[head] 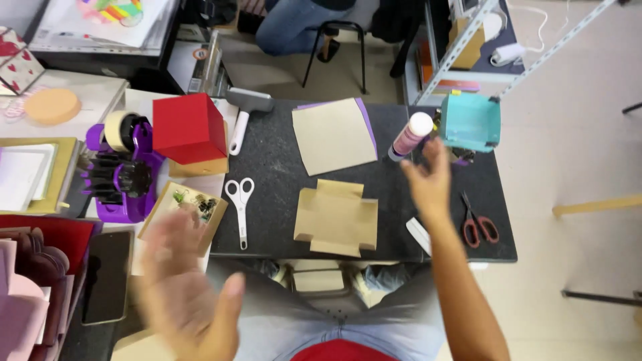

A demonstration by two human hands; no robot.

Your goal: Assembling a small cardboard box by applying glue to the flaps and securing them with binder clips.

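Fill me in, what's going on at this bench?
A person stands at a dark work mat. The right hand reaches toward a glue bottle beside a teal box, not yet touching it. The left hand is blurred, empty, near the body. A cut cardboard box blank lies flat in front, a brown card sheet behind it, white scissors to its left.

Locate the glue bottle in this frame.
In the head view, the glue bottle stands at the black mat's far right, just beyond the right hand, beside a teal box.

Glue bottle (409,136) right of paper sheet (332,136); folded card (336,218) before sheet.
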